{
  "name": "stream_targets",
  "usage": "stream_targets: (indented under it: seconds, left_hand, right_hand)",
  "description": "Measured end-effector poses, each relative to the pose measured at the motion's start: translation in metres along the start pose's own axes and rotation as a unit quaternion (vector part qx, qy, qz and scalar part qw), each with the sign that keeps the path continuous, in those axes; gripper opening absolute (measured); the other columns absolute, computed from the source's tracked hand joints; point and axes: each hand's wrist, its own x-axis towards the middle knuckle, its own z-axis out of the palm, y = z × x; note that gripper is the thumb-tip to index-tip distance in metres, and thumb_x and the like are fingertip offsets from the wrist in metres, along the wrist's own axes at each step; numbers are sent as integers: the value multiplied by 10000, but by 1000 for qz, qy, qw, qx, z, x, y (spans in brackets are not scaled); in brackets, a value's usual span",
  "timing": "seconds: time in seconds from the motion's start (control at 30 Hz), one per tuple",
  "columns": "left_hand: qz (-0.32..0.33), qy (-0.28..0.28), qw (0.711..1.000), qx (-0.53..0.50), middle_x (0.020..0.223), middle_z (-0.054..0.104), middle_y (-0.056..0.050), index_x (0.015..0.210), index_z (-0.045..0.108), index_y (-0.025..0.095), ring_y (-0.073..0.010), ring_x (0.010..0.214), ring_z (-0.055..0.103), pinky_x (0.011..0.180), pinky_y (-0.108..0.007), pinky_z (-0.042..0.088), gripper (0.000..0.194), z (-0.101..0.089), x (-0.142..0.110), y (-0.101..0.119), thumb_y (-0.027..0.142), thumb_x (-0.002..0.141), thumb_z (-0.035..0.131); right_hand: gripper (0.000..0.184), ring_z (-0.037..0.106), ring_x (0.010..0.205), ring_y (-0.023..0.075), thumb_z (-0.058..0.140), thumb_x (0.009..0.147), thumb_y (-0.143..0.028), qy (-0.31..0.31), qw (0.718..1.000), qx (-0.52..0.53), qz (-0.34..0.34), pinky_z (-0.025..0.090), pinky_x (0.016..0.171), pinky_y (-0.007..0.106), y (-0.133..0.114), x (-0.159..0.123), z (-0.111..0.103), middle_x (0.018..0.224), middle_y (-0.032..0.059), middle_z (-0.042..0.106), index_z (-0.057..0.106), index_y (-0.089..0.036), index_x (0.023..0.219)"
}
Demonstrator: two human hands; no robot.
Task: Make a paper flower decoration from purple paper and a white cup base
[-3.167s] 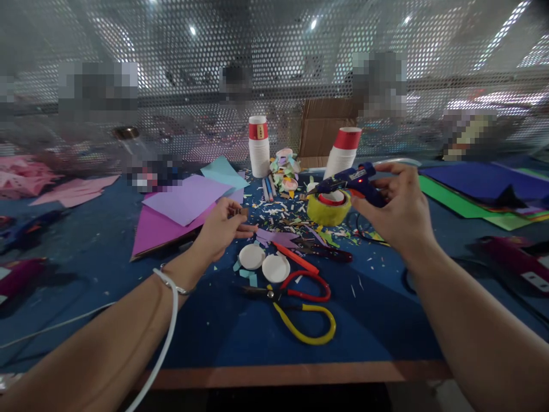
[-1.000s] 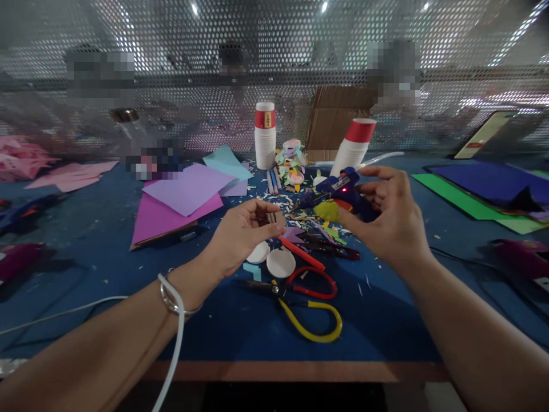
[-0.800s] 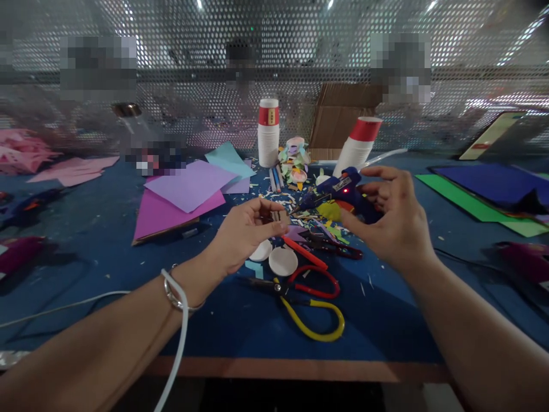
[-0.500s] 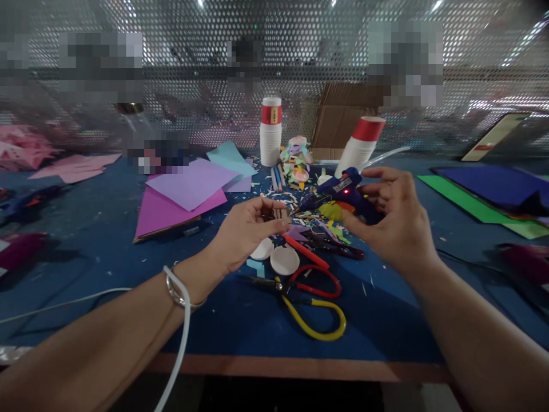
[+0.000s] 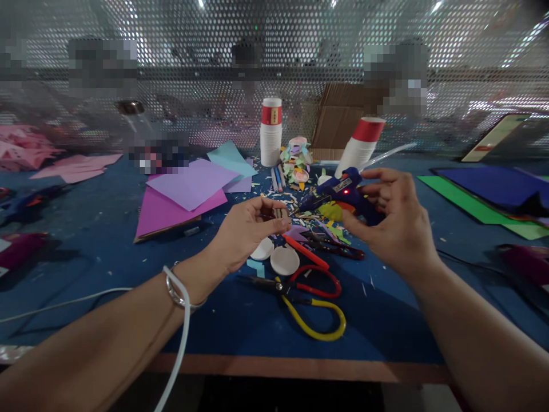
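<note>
My left hand (image 5: 240, 232) pinches a small brownish piece with dark stripes (image 5: 280, 213) between thumb and fingers; its material is hard to tell. My right hand (image 5: 398, 223) grips a blue glue gun (image 5: 342, 187) with a red light on it. A clear glue stick (image 5: 390, 154) juts out of its back. The gun's nozzle points left and down, close to the striped piece; whether they touch I cannot tell. Below the hands lie two white discs (image 5: 285, 261), a red stick-like tool (image 5: 306, 252), dark-handled scissors (image 5: 338, 247), and scissors with red and yellow handles (image 5: 279, 287).
Paper scraps (image 5: 313, 216) litter the blue table (image 5: 223, 332). Purple paper (image 5: 193, 183) lies left, green sheets (image 5: 463, 200) right. Two paper cup stacks, one upright (image 5: 270, 140) and one tilted (image 5: 358, 146), stand behind a scrap-covered object (image 5: 297, 160). A white cord (image 5: 182, 337) crosses my left wrist.
The striped piece has turned slightly in my left fingers, showing more of its face. The glue gun and my right hand stay almost in place.
</note>
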Motion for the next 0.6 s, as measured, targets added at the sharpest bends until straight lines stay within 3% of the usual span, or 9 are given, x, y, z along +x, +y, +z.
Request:
stream_targets:
  seconds: [0.6]
  left_hand:
    - [-2,-9,1000,-5,819,715,-15,982,669,119,-130,753,678,817,-306,547,392,0,-1,0,178,648,866]
  right_hand:
    - [578,684,859,200,762,695,-259,6,1000,-11,-19,599,794,379,1,0,-1,975,18,659,518,-244,1218]
